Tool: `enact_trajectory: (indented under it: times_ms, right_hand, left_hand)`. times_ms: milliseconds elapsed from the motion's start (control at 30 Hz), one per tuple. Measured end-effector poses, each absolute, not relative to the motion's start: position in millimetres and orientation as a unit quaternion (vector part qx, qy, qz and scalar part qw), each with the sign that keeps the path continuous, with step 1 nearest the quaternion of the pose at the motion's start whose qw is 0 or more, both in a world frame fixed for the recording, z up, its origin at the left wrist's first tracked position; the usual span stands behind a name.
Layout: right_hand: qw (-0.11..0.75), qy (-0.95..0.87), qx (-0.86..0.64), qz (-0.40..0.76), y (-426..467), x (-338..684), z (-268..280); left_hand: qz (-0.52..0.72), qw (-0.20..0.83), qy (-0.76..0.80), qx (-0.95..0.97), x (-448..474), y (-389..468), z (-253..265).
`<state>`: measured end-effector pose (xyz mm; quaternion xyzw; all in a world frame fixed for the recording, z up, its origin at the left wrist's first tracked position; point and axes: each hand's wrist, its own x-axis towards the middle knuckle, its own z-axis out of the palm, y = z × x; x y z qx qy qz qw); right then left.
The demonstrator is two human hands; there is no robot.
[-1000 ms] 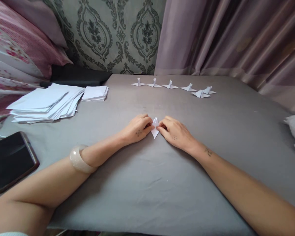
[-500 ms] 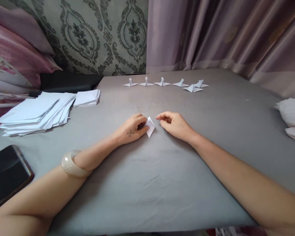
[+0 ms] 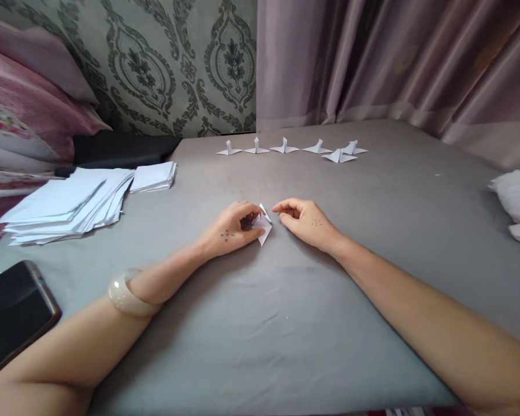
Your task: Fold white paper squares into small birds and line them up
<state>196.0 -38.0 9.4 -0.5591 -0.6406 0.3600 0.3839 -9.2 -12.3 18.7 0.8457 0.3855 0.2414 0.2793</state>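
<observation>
A small white sheet of paper [image 3: 264,228], folded into a diamond, lies at the middle of the table. My left hand [image 3: 229,230] has its thumb on the near face of the paper and its index finger at the upper part, where a flap stands slightly raised. The hand partly covers the paper's left side. Just right of the paper is my right hand [image 3: 311,222], apart from it, with thumb and index finger parted and nothing visible between them. Its other fingers are curled and partly hidden.
Several folded paper birds [image 3: 285,147] stand in a row at the back. Stacks of white paper [image 3: 69,199] and smaller sheets [image 3: 153,176] lie at the left. Nearer is a phone [image 3: 17,315]. A white bundle [image 3: 517,199] sits at the right edge of the grey-covered table [image 3: 286,358].
My left index finger has shifted on the paper, and a flap at its top now stands apart from the lower part. My right hand has hardly moved.
</observation>
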Motion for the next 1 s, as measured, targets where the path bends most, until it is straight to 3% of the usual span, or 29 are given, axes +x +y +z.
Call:
enact_trajectory:
  times_ms: [467,667,800,1000]
  right_hand:
    - [0.359,-0.660,-0.570,0.333,-38,193,9]
    - [0.411,-0.617,-0.591,0.318,-34,194,4]
    - [0.397,-0.641,-0.591,0.288,-32,194,0]
    - [0.363,-0.678,-0.600,0.221,-31,191,2]
  left_hand:
    - [0.236,0.245,0.379,0.861,-1,-3,13]
    - [0.348,0.174,0.435,0.812,-9,14,9]
    - [0.290,0.201,0.423,0.835,-15,26,3]
    - [0.310,0.205,0.420,0.828,-12,30,-5]
